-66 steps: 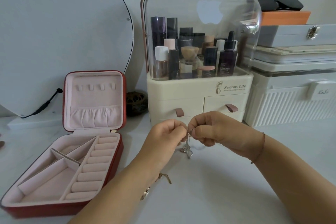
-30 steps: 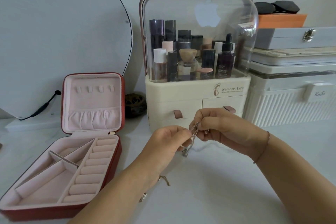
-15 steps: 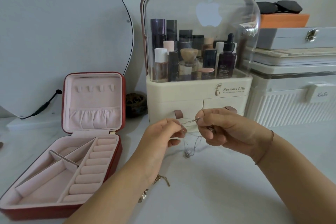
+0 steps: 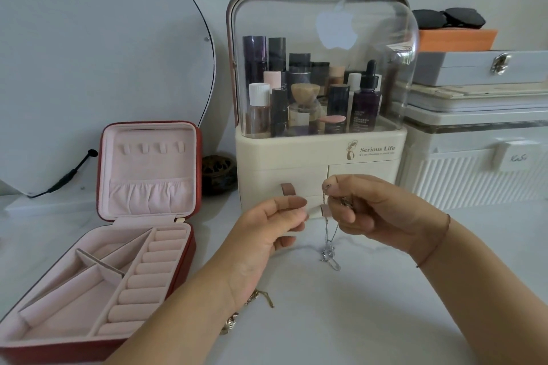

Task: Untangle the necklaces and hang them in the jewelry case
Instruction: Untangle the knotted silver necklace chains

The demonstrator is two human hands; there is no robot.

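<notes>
Necklace dangles straight down, pinched by the right hand, jewelry case sits off left, closer to the left hand, can't tell if that one's holding any chain.

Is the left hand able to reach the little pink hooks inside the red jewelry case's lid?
Probably yes. The red square jewelry case stands open, its four pink hooks face the left hand, and only bare white tabletop lies between. The right hand holds the silver necklace.

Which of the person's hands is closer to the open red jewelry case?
Left. The left hand hovers to the right of the jewelry case; the right hand, pinching a silver necklace, is farther right, in front of the cosmetics organizer.
</notes>
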